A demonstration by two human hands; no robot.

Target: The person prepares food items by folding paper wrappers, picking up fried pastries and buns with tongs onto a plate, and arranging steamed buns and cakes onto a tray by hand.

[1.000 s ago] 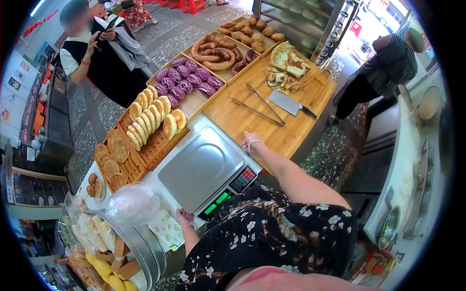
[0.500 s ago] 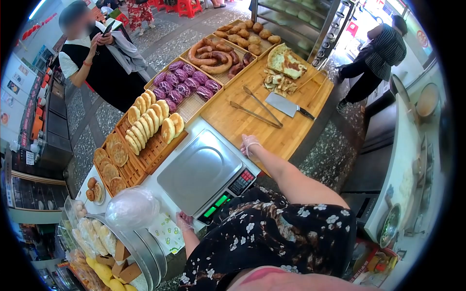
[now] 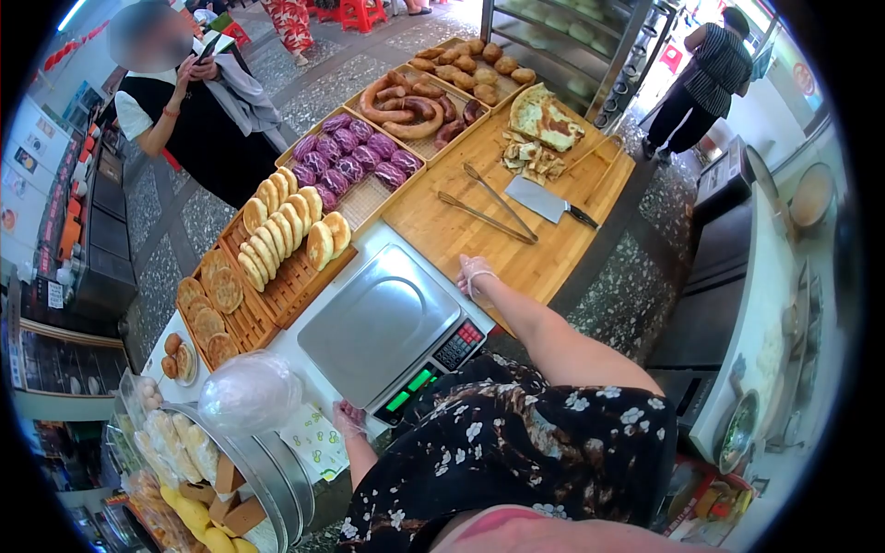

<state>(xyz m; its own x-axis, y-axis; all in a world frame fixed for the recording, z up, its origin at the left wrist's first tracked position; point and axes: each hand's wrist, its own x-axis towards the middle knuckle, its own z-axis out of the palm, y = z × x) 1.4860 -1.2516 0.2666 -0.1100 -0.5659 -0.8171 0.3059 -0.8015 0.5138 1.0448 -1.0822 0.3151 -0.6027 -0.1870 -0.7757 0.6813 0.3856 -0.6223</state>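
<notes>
Evidently the two hands are well apart at the counter. Right hand (image 3: 474, 275), in a thin clear glove (image 3: 483, 274), rests near the close edge of the wooden board (image 3: 442, 235), just beside a corner of the scale (image 3: 378, 313). Its fingers look curled; cannot tell whether they close on anything. Left hand (image 3: 349, 419) is by the scale's opposite near corner, next to a green-printed sheet (image 3: 318, 441); its fingers are too small to read, so its grip cannot be told.

Scale sits on the white counter (image 3: 369, 247) between the hands, displays (image 3: 420, 381) lit green, keypad (image 3: 459, 343) on the wearer's side.

On the board: tongs (image 3: 488, 219) lying splayed, a cleaver (image 3: 535, 198) flat beside them, then cut pieces (image 3: 533, 163) touching a larger flatbread (image 3: 546, 118).

Trays adjoining: pale round cakes (image 3: 277, 232), purple buns (image 3: 348, 169), sausages (image 3: 421, 117). Cloudy plastic bag (image 3: 249, 394) near the left hand.

Across the counter, one person (image 3: 203, 157) holds a phone (image 3: 210, 48). Another person (image 3: 710, 88), back turned, is well off to the right.
</notes>
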